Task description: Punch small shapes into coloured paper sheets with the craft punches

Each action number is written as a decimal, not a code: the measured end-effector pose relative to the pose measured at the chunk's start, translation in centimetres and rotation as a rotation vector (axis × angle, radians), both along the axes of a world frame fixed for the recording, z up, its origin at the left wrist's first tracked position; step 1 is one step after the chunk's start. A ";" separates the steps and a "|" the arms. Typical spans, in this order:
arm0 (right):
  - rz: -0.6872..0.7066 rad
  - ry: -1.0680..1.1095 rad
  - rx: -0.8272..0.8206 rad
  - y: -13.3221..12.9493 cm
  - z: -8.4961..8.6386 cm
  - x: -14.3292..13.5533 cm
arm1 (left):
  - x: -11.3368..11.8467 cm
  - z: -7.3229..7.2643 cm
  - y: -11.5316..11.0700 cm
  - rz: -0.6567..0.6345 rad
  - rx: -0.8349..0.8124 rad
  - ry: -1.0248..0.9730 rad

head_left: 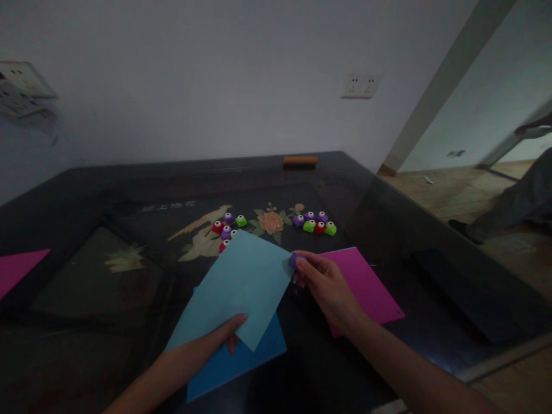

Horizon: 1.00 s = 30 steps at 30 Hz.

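A: Your left hand (232, 333) is gripping the light-blue sheet (245, 276) near its lower edge, thumb on top. The sheet is up off the tabletop (328, 368), tilted over the blue stack (259, 351).

B: And your right hand (323, 282)?

A: Your right thumb and fingers are closed on a small purple piece (296, 260), right at the sheet's far right corner. Whether it is fixed there or only held against it, I can't tell.

B: So how far have you got?

A: You have one sheet raised and one piece brought to its corner. I see no piece at the corner nearest you.

B: What is lying unheld?

A: Beyond the sheet you have the left cluster (228, 218) of red, purple and green pieces, partly hidden by the paper, and the right cluster (319, 227) in similar colours. The pink stack (366, 282) lies flat beside your right hand, with neither hand gripping it.
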State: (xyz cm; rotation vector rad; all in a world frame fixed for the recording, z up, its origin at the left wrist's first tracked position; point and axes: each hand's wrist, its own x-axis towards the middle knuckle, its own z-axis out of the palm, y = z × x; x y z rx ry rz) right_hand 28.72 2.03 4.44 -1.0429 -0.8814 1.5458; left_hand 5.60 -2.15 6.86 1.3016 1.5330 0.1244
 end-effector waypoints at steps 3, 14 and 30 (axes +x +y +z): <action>-0.002 -0.002 -0.007 -0.1 0.2 0.1 | -0.2 -0.1 0.0 -0.036 0.010 -0.033; -0.011 0.018 -0.013 -0.2 0.5 0.0 | -0.9 -0.7 -0.1 -0.093 0.041 -0.031; -0.056 0.022 -0.014 -0.2 0.4 -0.2 | -0.3 -0.1 0.1 -0.093 -0.002 -0.015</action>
